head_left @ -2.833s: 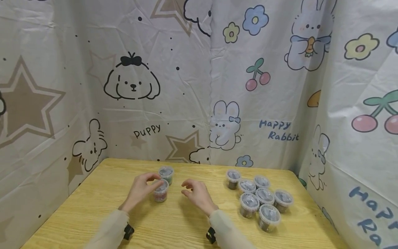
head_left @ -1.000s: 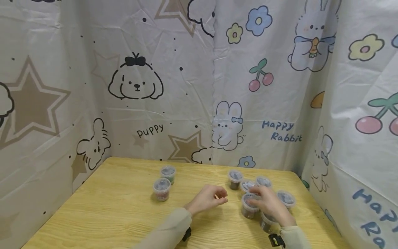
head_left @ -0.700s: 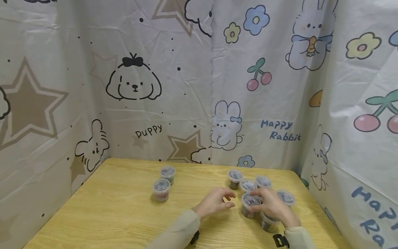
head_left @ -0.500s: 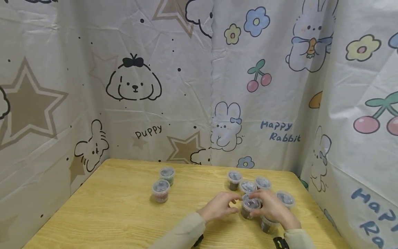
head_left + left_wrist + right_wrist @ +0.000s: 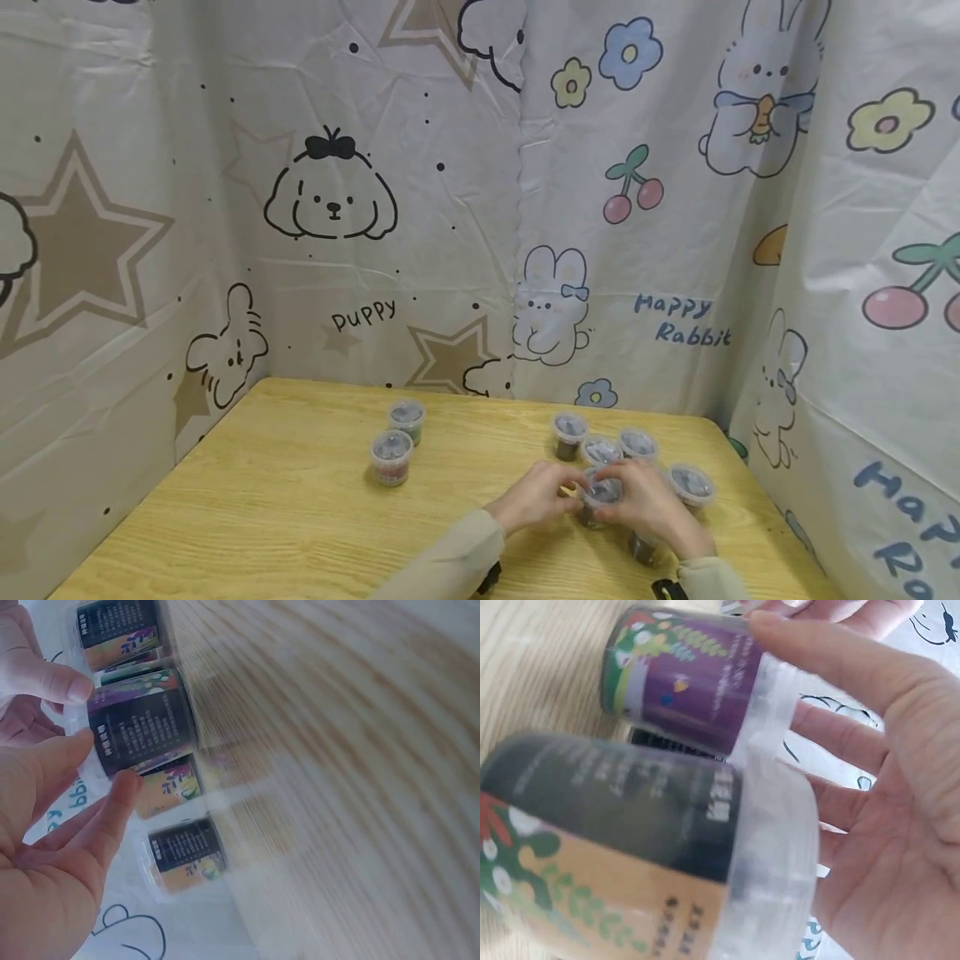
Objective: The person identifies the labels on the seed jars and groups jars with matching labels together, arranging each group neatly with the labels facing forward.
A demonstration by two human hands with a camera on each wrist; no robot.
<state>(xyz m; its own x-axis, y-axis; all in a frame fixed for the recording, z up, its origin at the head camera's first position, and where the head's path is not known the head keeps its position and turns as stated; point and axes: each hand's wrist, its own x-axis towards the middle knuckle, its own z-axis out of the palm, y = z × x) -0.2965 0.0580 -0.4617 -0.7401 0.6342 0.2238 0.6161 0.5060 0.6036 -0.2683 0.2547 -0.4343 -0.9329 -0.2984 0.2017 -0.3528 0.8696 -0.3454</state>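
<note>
At the front left of a group of small lidded plastic tubs, a tub with a clear lid stands between my two hands. My left hand holds its left side, thumb and fingers bent against it. From the right, my right hand grips the same tub near the lid. The left wrist view shows the tub's dark label with fingertips at its rim. In the right wrist view the tub's purple label shows, my right thumb at its edge. Another tub sits partly hidden below my right hand.
Further tubs crowd behind and right of my hands, among them a rear one and a right one. A reddish tub and a greenish tub stand on the left of the wooden table. Patterned curtains surround it.
Both hands have left the reddish and greenish tubs and moved right to the group. My left hand has closed in on the front-left tub, which has shifted slightly left.
</note>
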